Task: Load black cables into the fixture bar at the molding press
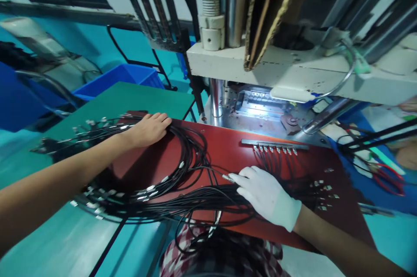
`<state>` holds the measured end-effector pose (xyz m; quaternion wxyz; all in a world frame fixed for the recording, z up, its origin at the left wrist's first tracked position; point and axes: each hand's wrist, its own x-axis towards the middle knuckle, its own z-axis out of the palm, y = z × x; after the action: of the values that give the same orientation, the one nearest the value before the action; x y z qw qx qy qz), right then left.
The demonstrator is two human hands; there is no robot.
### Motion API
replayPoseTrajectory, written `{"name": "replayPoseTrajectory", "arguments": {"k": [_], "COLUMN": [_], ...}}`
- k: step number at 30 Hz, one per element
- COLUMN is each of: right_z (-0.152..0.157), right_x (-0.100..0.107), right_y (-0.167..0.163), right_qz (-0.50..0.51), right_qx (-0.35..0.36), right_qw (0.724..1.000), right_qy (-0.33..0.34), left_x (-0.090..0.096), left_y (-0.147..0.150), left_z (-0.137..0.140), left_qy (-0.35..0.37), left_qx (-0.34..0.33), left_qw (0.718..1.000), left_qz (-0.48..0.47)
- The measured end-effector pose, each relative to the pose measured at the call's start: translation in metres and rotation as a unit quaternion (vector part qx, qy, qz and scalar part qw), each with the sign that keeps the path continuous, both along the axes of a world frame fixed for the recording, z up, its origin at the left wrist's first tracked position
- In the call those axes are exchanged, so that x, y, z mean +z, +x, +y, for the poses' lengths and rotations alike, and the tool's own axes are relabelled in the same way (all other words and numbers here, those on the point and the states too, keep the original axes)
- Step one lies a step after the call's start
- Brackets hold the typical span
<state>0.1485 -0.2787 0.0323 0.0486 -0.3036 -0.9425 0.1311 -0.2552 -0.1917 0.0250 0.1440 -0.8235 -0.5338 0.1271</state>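
My bare left hand [150, 129] lies flat on a big bundle of thin black cables [169, 181] with silver plug ends, at the far left of the red work board [224, 151]. In a white glove, my right hand [265, 194] pinches one silver cable end [227, 177] at the bundle's right side. Beyond that hand, a metal bar fixture [275, 144] holds a row of several plug ends with their cables hanging toward me.
A press machine [260, 64] with a lit mould opening [260, 105] stands behind the board. A green mat [137, 98] and a blue bin [120, 78] lie at the left. Loose plug ends [324, 188] and red-handled cutters [387, 177] lie to the right.
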Motion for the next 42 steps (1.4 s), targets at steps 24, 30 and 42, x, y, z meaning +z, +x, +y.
{"name": "replayPoseTrajectory", "arguments": {"k": [24,30,42], "right_z": [0.052,0.061,0.055], "right_x": [0.004,0.004,-0.004], "right_y": [0.105,0.086,0.079], "right_qz": [0.114,0.089,0.004], "right_qx": [-0.493,-0.506,-0.448], "right_qw": [0.861,0.858,0.887], "right_qy": [-0.056,-0.02,0.116], "left_x": [-0.009,-0.013,-0.017], "left_y": [0.231,0.211,0.217], "left_z": [0.045,0.057,0.039], "left_qy": [-0.185,-0.191,-0.16], "left_qx": [-0.25,-0.264,-0.249], "left_qw": [0.873,0.862,0.871], "left_qz": [-0.375,-0.389,-0.392]}}
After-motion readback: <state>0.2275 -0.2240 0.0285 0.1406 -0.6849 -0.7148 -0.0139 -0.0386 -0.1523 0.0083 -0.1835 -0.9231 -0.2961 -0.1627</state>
